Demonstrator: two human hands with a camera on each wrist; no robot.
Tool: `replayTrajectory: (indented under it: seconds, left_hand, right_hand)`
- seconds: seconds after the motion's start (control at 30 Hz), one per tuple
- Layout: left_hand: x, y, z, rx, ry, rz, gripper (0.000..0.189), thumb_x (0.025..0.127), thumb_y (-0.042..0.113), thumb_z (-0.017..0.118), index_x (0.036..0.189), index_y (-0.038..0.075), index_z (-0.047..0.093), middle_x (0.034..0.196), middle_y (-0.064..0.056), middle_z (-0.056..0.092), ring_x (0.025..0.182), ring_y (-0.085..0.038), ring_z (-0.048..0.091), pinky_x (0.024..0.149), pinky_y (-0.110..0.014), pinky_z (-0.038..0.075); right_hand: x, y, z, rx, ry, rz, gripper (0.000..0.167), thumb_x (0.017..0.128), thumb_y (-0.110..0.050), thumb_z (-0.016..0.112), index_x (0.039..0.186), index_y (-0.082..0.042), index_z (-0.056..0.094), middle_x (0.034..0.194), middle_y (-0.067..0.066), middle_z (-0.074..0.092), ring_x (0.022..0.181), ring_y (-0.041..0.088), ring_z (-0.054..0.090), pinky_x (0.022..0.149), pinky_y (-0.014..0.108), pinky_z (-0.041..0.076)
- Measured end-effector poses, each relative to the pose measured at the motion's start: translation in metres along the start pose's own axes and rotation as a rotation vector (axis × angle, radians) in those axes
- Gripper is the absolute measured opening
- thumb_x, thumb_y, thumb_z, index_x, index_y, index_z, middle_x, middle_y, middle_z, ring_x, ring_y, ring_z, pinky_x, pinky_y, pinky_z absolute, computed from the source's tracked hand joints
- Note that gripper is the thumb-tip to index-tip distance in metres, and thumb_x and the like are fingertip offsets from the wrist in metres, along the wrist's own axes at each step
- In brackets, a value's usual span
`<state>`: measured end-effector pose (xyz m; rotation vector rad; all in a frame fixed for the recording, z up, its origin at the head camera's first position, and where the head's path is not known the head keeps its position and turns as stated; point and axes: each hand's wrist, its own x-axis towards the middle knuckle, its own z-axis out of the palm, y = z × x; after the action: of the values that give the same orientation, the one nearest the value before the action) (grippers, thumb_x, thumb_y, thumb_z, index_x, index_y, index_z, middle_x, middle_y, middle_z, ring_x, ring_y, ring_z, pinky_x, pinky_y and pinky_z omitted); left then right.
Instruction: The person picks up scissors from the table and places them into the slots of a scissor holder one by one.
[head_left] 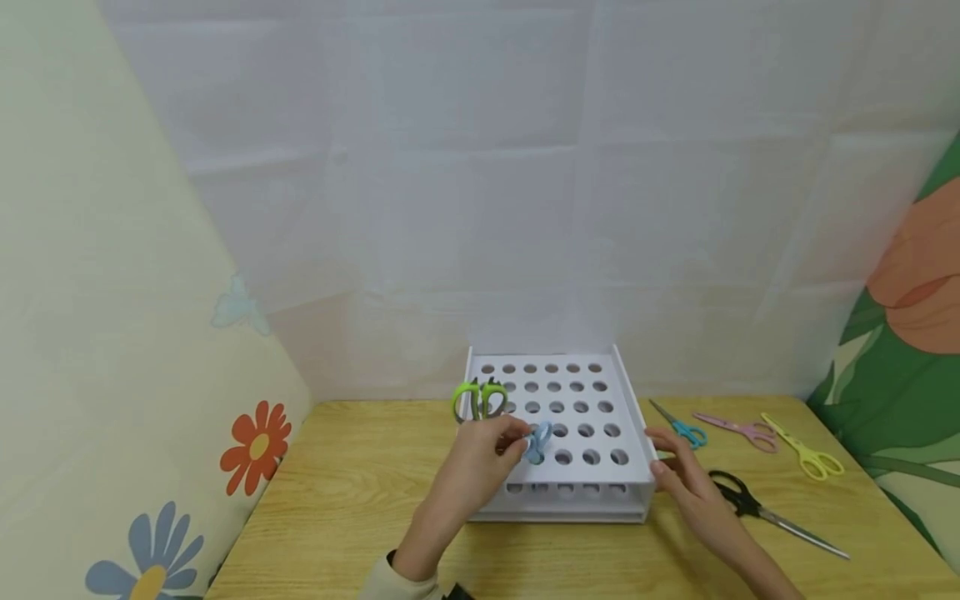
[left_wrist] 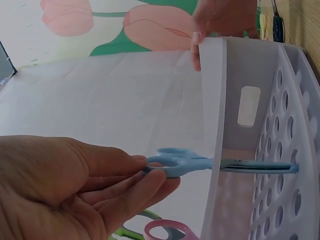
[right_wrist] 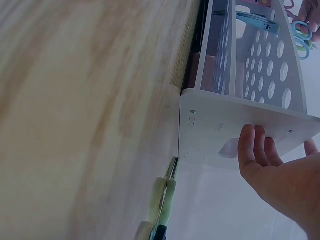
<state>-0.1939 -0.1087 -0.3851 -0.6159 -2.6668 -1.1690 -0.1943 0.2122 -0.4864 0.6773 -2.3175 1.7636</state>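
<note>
My left hand [head_left: 472,462] pinches the handle loops of light blue scissors [left_wrist: 187,164] between thumb and fingers. Their blades point down through a hole in the top panel of a white perforated rack [head_left: 581,473], and the tip reaches a hole in the lower panel. My right hand [head_left: 697,496] rests its fingertips against the rack's right side wall [right_wrist: 210,112], near the upper edge. Green-handled scissors [head_left: 467,388] stand in the rack at its left side. Pink-handled scissors [left_wrist: 172,225] also stand there, mostly hidden from the head view by my left hand.
Right of the rack, teal scissors [head_left: 688,432], pink scissors [head_left: 753,433], yellow scissors [head_left: 813,460] and black-handled scissors [head_left: 741,502] lie on the wooden table [head_left: 337,483]. A white cloth [head_left: 450,208] hangs behind, with flower-patterned panels at both sides.
</note>
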Motion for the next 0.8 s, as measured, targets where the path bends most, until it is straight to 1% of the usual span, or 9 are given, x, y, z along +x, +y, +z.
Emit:
replayTrajectory:
  seconds: [0.07,0.23,0.37,0.6,0.7,0.8]
  left_hand:
    - [-0.0004,0.0006,-0.0013,0.017,-0.001,-0.006,0.014,0.094,0.002,0.072,0.107,0.004,0.075,0.095,-0.003,0.074,0.085,-0.007,0.066,0.069,-0.022,0.055]
    - [-0.0021,0.0022,-0.0033,0.040,-0.013,0.006,0.014,0.094,0.000,0.071,0.107,0.001,0.075,0.094,-0.006,0.074,0.084,-0.010,0.067,0.068,-0.022,0.055]
    - [-0.0031,0.0018,-0.0013,0.045,-0.035,0.021,0.014,0.092,-0.002,0.072,0.106,0.000,0.075,0.095,-0.007,0.074,0.084,-0.010,0.068,0.067,-0.020,0.054]
    - [-0.0022,-0.0006,0.0010,0.073,-0.046,0.034,0.014,0.092,-0.001,0.073,0.106,0.001,0.075,0.094,-0.007,0.074,0.084,-0.009,0.068,0.066,-0.020,0.054]
    - [-0.0016,-0.0016,0.0015,0.082,-0.058,0.030,0.014,0.093,0.001,0.073,0.107,0.001,0.075,0.093,-0.005,0.074,0.082,-0.008,0.067,0.065,-0.020,0.054]
    - [-0.0016,-0.0010,0.0015,0.071,-0.073,0.016,0.018,0.094,0.003,0.072,0.112,0.002,0.072,0.093,-0.005,0.073,0.079,-0.008,0.067,0.064,-0.020,0.054]
  right_hand:
    - [0.0005,-0.0004,0.0003,0.001,0.001,0.001,0.044,0.110,-0.006,0.043,0.153,-0.008,0.034,0.137,0.024,0.045,0.103,0.017,0.060,0.076,0.036,0.058]
    - [0.0004,-0.0012,0.0011,-0.005,0.006,0.000,0.044,0.110,-0.006,0.043,0.153,-0.008,0.034,0.137,0.023,0.045,0.103,0.017,0.059,0.076,0.036,0.058]
    - [-0.0001,-0.0014,0.0018,-0.016,0.014,0.005,0.043,0.110,-0.007,0.044,0.152,-0.008,0.035,0.136,0.023,0.046,0.103,0.016,0.059,0.076,0.036,0.058]
    - [0.0001,-0.0018,0.0017,-0.018,0.020,0.006,0.043,0.110,-0.007,0.044,0.151,-0.006,0.036,0.135,0.023,0.046,0.102,0.016,0.060,0.076,0.036,0.058]
    - [-0.0001,-0.0017,0.0017,-0.021,0.023,0.012,0.043,0.110,-0.008,0.044,0.152,-0.007,0.037,0.135,0.023,0.045,0.102,0.015,0.060,0.076,0.036,0.058]
    - [-0.0002,-0.0018,0.0018,-0.020,0.023,0.020,0.043,0.110,-0.008,0.044,0.152,-0.008,0.037,0.136,0.024,0.045,0.102,0.015,0.060,0.076,0.036,0.058]
